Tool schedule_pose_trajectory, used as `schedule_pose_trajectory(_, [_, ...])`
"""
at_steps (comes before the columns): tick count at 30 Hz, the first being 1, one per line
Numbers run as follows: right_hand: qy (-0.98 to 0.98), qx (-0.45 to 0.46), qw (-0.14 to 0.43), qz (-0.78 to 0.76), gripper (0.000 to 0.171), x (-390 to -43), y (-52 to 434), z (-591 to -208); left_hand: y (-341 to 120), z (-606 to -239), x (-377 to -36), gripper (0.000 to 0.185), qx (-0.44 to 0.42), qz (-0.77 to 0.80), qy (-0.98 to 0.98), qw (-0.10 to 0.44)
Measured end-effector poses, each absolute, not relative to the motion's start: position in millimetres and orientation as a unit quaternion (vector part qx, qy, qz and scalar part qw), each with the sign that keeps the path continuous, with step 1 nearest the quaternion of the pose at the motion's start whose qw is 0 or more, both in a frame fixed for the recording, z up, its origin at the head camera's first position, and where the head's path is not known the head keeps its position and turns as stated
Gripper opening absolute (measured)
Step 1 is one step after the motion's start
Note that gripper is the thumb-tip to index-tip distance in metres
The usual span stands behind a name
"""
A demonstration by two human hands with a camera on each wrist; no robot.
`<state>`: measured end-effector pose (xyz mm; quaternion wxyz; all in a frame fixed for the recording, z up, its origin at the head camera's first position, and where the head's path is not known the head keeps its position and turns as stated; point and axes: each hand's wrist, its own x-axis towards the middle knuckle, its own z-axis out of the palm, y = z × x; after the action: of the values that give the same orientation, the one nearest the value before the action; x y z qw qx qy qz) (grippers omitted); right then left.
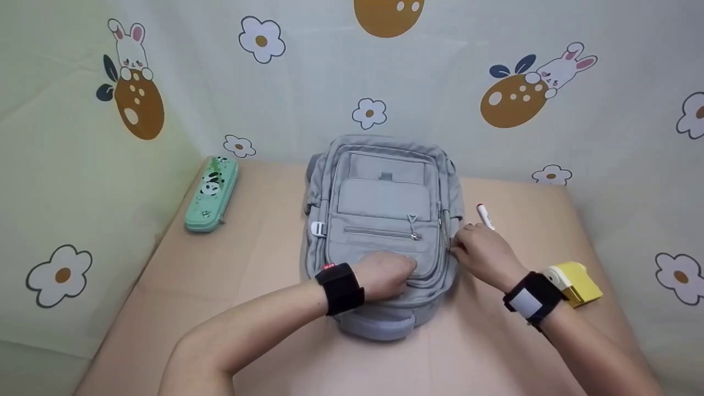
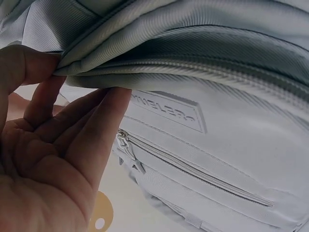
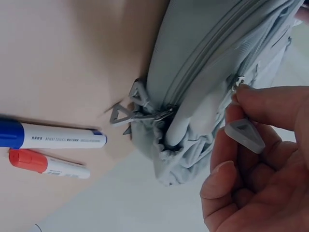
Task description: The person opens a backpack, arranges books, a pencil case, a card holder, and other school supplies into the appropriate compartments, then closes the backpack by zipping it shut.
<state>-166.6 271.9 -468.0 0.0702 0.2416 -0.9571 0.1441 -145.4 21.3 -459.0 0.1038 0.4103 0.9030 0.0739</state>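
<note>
Backpack: we see a grey backpack (image 1: 382, 220) lying flat mid-desk.
Left hand (image 1: 388, 275): fingers (image 2: 104, 125) clamped on the backpack's fabric edge.
Right hand (image 1: 484, 253): fingers (image 3: 270, 104) pinched on a zipper pull (image 3: 244, 135).
Markers (image 3: 53, 137): beside the backpack's right edge.

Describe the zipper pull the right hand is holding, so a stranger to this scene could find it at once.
Start at the grey backpack lying flat on the tan table, then go to its right edge, where the right hand works. The zipper pull is a grey triangular tab pinched between thumb and fingers. Two similar triangular pulls hang free lower on that side, near the markers; this one is held.
</note>
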Motion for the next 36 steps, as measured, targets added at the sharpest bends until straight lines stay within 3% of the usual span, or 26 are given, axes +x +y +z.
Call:
schedule_pose_trajectory(9, [-0.955,0.247,0.029,0.159,0.010,-150.5,269.4,-467.4,19.0,-459.7,-147.1,0.012,0.413,0.083,0.900,0.111])
schedule_pose_trajectory(36, [-0.953,0.234,0.071,0.182,0.005,-144.6,271.2,-474.1,-30.2,-467.0,-133.9,0.014,0.451,-0.015,0.892,0.028])
